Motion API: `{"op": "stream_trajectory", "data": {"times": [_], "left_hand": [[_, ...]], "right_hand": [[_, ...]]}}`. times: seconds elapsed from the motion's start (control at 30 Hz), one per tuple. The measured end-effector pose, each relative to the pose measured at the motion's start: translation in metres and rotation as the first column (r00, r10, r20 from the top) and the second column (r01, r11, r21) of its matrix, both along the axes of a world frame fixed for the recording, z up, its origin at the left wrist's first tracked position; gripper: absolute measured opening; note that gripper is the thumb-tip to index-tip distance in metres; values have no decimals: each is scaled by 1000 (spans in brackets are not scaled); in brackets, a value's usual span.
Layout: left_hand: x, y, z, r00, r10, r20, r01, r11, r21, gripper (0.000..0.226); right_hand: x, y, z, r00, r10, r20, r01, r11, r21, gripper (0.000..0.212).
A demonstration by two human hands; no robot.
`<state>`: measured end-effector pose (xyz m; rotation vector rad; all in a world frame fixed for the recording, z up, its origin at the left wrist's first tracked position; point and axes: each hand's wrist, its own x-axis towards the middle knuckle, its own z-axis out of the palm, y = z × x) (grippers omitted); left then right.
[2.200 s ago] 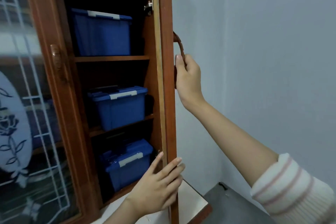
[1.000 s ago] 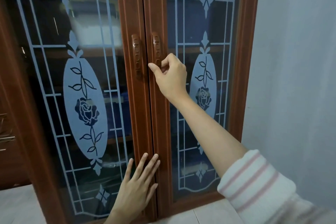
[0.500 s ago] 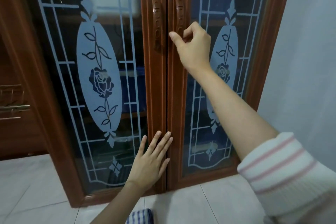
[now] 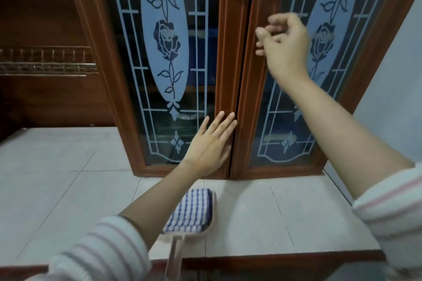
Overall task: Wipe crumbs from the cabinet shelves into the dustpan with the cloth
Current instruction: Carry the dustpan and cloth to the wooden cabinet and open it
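Fingers (image 4: 225, 121) straight, left hand (image 4: 210, 150) presses door (image 4: 226, 52); right hand (image 4: 285, 45) curls empty; dustpan handle (image 4: 174, 254) points toward person.

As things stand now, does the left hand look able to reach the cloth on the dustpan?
Probably yes. The left hand lies flat on the cabinet door, holding nothing, and the cloth lies uncovered on the dustpan, just below that forearm.
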<state>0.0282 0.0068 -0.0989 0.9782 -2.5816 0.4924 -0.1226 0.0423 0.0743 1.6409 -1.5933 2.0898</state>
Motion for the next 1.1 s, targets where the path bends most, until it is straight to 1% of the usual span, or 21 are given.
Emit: {"op": "stream_trajectory", "data": {"times": [0.03,0.1,0.13,0.2,0.27,0.33,0.43,0.47,0.5,0.53,0.63,0.7,0.77,0.93,1.1], "left_hand": [[6,5,-1,999,27,-25,-26,999,37,59],[23,18,-12,991,118,-57,-110,985,135,57],[34,26,-21,979,187,-86,-167,965,205,56],[55,36,-39,926,342,-162,-271,898,346,53],[75,47,-57,836,526,-156,-405,784,470,49],[93,61,-77,720,689,-82,-530,623,576,46],[115,72,-99,568,823,-30,-560,414,717,47],[119,73,-104,534,846,-15,-558,366,745,47],[122,74,-109,507,862,-6,-553,331,764,46],[124,76,-113,490,872,-2,-544,308,781,43],[126,76,-120,477,878,-32,-487,294,822,39],[126,75,-122,479,876,-62,-451,306,839,38],[126,74,-124,485,871,-84,-440,325,837,34],[127,73,-127,528,842,-112,-428,378,821,27],[133,71,-128,587,798,-134,-362,408,838,35]], "right_hand": [[4,10,-22,999,22,24,-23,999,44,11],[15,32,-74,998,64,27,-68,974,215,5],[21,41,-102,995,94,45,-103,935,340,8],[30,54,-153,987,124,107,-162,815,556,14],[37,64,-195,978,121,173,-208,679,704,20],[42,72,-227,965,139,224,-263,512,818,23],[49,77,-254,961,145,237,-268,268,925,25],[51,78,-259,962,145,231,-258,211,943,27],[54,77,-264,962,146,231,-255,176,951,31],[56,78,-269,960,146,239,-261,160,952,33],[64,76,-279,956,137,260,-280,154,948,37],[69,74,-283,953,127,274,-291,148,945,39],[74,71,-285,950,118,290,-306,153,940,36],[84,70,-284,961,109,253,-270,197,942,25],[94,72,-283,973,57,225,-232,200,952,24]]}}
